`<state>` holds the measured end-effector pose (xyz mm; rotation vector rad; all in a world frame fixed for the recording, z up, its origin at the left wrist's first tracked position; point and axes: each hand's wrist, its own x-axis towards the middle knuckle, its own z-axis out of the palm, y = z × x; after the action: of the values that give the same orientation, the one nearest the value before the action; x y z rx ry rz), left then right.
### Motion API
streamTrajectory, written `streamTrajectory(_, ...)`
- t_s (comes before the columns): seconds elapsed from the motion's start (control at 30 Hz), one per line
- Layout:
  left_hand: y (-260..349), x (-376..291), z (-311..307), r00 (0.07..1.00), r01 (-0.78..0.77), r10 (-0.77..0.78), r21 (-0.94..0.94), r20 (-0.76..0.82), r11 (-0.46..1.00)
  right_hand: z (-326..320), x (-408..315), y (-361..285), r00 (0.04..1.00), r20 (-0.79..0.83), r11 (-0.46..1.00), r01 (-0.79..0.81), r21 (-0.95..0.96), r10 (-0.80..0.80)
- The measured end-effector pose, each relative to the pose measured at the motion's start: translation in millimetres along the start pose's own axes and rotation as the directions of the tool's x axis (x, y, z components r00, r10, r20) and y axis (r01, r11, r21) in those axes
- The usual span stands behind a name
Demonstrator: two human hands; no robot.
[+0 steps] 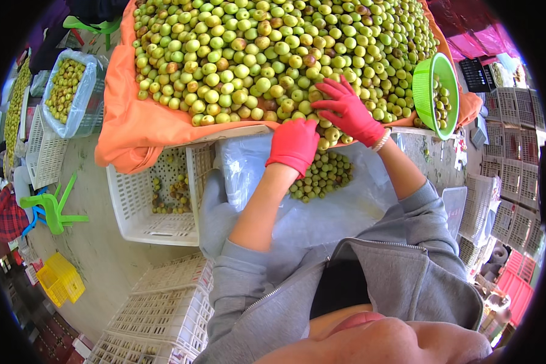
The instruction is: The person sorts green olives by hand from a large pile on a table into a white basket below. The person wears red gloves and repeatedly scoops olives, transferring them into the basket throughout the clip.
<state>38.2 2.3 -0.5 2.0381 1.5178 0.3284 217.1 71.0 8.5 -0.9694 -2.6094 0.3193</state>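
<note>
A deep heap of small green fruits, some with brown patches [264,59], covers a table lined with orange cloth [132,118]. At the heap's front edge is my left hand [295,143] in a red glove, its fingers bent down by the fruits; what lies under them is hidden. My right hand [348,111], also in a red glove, rests on the fruits just to the right, its fingers spread. A few fruits lie at the table edge between the hands. Below them, more green fruits [325,177] lie in a clear plastic liner [341,218] before my body.
A green plastic basket [421,98] with fruits tilts at the heap's right edge. Left of the liner stands a white plastic crate [159,227] with several discoloured fruits. White crates [159,314] are stacked at lower left. Further left are a lined crate of fruits [57,123] and a green stool [52,211].
</note>
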Motion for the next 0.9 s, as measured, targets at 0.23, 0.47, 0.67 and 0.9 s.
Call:
streamTrajectory(0.23,-13.5,5.0,7.0,0.906,0.019,0.049,0.156,-0.419,0.988,6.5,-53.1,31.5,0.896,-0.217,0.921,-0.388,0.041,0.387)
streamTrajectory(0.47,-7.1,-0.8,5.3,0.989,0.113,-0.113,-0.005,-0.091,0.994,6.5,-36.0,6.5,0.855,-0.341,0.918,-0.388,0.080,0.391)
streamTrajectory(0.67,-6.7,-1.1,13.2,0.987,0.009,0.006,0.097,-0.158,0.995,33.3,72.3,40.1,0.937,-0.136,0.946,-0.313,0.084,0.322)
streamTrajectory(0.9,-7.7,-3.5,19.5,0.987,-0.023,0.039,0.106,-0.154,0.994,24.2,104.0,62.1,0.938,-0.053,0.938,-0.345,-0.036,0.343)
